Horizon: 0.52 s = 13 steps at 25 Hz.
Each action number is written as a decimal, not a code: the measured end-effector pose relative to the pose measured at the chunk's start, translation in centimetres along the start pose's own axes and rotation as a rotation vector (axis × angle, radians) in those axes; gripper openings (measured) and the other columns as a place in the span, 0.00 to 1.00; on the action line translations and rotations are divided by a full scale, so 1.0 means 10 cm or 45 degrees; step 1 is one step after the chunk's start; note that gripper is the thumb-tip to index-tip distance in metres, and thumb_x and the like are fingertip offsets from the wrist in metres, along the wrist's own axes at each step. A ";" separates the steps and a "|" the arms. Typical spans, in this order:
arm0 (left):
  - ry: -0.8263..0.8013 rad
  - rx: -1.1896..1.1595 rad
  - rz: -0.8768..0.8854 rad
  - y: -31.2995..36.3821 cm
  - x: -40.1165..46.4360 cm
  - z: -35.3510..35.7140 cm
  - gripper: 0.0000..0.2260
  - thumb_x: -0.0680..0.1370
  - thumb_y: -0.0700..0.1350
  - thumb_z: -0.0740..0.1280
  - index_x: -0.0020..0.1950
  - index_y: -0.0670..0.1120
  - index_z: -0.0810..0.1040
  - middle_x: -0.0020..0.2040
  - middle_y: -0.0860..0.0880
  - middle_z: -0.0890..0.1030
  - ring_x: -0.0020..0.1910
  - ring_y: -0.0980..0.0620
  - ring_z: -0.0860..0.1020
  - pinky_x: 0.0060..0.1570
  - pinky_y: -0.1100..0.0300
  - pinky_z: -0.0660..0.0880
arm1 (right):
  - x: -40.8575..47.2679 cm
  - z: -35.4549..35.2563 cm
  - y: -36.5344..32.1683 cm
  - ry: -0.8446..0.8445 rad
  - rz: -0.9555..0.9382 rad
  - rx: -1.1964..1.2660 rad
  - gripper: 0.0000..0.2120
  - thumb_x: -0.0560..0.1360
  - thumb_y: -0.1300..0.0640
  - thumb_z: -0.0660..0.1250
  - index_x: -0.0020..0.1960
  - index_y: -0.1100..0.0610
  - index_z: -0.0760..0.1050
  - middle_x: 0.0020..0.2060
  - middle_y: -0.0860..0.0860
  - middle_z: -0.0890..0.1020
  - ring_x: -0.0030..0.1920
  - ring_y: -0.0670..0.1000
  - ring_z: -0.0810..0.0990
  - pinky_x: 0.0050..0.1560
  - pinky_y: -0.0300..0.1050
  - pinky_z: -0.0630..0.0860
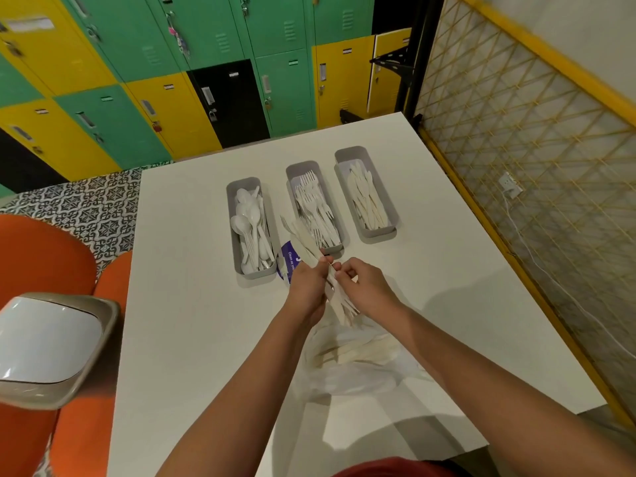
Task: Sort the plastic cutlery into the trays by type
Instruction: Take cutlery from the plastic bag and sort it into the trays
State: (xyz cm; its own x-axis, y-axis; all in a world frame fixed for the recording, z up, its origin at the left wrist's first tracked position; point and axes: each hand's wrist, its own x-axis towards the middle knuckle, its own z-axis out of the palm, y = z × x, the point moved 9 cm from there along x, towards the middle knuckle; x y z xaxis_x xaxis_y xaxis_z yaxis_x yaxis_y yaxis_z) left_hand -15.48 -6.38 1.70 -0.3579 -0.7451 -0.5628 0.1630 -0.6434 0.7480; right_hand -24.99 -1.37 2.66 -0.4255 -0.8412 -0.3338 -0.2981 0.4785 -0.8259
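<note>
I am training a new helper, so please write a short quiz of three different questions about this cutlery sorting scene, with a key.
1. True or false: the left hand holds a bundle of cutlery.
2. Which tray holds the forks? A) left tray B) middle tray C) right tray
3. Fill in: the clear plastic bag lies on the white table on the side ____ the person, under the hands.

Key:
1. True; the right hand pinches one piece of it.
2. B; spoons are in the left tray, knives in the right.
3. nearest
</note>
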 end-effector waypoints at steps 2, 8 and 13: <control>-0.009 0.067 -0.029 0.00 0.04 -0.01 0.09 0.82 0.37 0.56 0.57 0.40 0.73 0.42 0.47 0.78 0.41 0.53 0.78 0.33 0.65 0.79 | 0.07 0.01 0.00 -0.041 0.023 0.014 0.05 0.77 0.56 0.64 0.43 0.55 0.73 0.34 0.45 0.74 0.35 0.42 0.72 0.34 0.30 0.66; -0.007 0.176 -0.075 0.01 0.16 -0.05 0.12 0.82 0.38 0.57 0.64 0.39 0.71 0.49 0.46 0.79 0.46 0.53 0.78 0.42 0.62 0.77 | 0.21 0.05 0.03 -0.151 0.074 0.024 0.08 0.77 0.56 0.64 0.40 0.58 0.74 0.35 0.52 0.76 0.36 0.50 0.74 0.30 0.38 0.70; 0.000 0.212 -0.055 0.08 0.28 -0.03 0.11 0.82 0.38 0.55 0.61 0.38 0.73 0.45 0.45 0.80 0.43 0.51 0.80 0.38 0.63 0.78 | 0.34 -0.01 -0.03 -0.046 0.003 -0.034 0.09 0.79 0.58 0.58 0.40 0.54 0.70 0.39 0.50 0.76 0.42 0.52 0.77 0.37 0.39 0.70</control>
State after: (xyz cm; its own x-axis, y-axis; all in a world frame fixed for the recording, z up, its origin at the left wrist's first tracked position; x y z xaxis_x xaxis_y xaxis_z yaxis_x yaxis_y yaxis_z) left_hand -16.11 -9.07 0.60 -0.3612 -0.7176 -0.5955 -0.0069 -0.6365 0.7712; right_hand -26.39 -4.32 1.78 -0.3955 -0.8483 -0.3521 -0.3204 0.4867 -0.8127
